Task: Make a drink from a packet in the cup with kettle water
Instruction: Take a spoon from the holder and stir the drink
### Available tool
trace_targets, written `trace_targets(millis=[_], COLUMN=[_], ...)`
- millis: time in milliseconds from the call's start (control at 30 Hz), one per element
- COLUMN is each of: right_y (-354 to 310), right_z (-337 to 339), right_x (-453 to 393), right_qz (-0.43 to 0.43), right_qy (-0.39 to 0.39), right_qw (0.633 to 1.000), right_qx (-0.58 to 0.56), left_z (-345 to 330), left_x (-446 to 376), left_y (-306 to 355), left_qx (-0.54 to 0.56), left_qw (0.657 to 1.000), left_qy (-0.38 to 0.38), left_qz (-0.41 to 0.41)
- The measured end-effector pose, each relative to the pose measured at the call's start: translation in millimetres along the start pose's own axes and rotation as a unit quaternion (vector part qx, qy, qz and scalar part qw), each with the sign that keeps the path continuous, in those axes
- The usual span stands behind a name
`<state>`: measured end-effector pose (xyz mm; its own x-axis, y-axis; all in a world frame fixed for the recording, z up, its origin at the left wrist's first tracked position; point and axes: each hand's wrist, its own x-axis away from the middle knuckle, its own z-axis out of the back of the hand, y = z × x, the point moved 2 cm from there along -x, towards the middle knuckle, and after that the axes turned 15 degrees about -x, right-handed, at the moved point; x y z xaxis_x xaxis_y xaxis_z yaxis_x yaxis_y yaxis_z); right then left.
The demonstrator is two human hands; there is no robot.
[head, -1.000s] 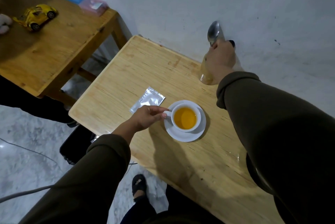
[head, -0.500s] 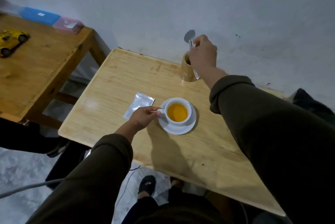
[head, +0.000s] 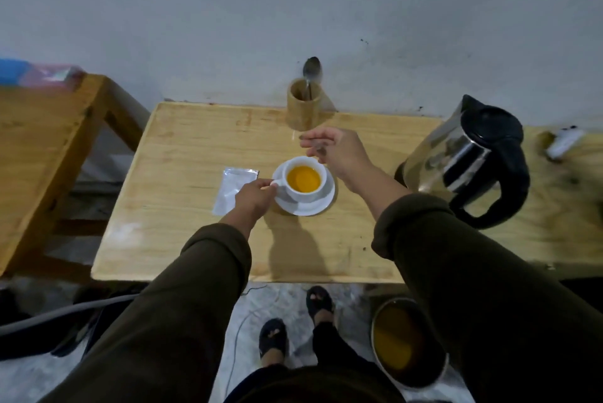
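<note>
A white cup (head: 321,189) full of orange drink stands on a white saucer (head: 315,207) in the middle of the light wooden table (head: 182,239). My left hand (head: 253,197) pinches the cup's handle. My right hand (head: 339,151) hovers just behind and above the cup, fingers loosely apart, with nothing seen in it. A silver packet (head: 232,189) lies flat left of the saucer, partly under my left hand. The steel kettle (head: 463,154) with a black lid and handle stands at the right. A spoon (head: 312,68) stands bowl-up in a bamboo holder (head: 303,110) by the wall.
A second wooden table (head: 39,148) stands at the left with blue and pink boxes (head: 36,74) on it. On the floor below are a metal pot (head: 408,345) of orange liquid, my feet in sandals (head: 295,327) and a grey cable (head: 65,313).
My right hand has let go of the spoon, left it in the bamboo holder and come back toward the cup. The view has swung right, so the kettle shows.
</note>
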<state>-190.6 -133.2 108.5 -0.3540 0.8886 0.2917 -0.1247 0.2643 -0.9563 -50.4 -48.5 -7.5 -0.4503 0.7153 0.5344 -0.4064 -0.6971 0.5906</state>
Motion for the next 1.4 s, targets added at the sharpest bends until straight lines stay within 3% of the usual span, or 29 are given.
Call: trace_targets(millis=[467,900,1400], right_y=[28.9,35.2,48.0], right_z=[6.4,12.2,9.5], right_x=[15.1,6.3,-1.7], right_qz=[0.101,0.103,0.082], right_qy=[0.073,0.05,-0.007], right_qw=[0.957,0.95,0.951], right_qx=[0.261,0.29,0.299], left_z=[0.7,-5.6,-10.0], left_x=[6.1,17.1,13.6], left_y=[0.7,4.3,9.5], left_qx=[0.021,0.093,0.045], left_qw=[0.999,0.995,0.996], left_qy=[-0.018,0.024,0.063], left_qz=[0.017,0.038,0.053])
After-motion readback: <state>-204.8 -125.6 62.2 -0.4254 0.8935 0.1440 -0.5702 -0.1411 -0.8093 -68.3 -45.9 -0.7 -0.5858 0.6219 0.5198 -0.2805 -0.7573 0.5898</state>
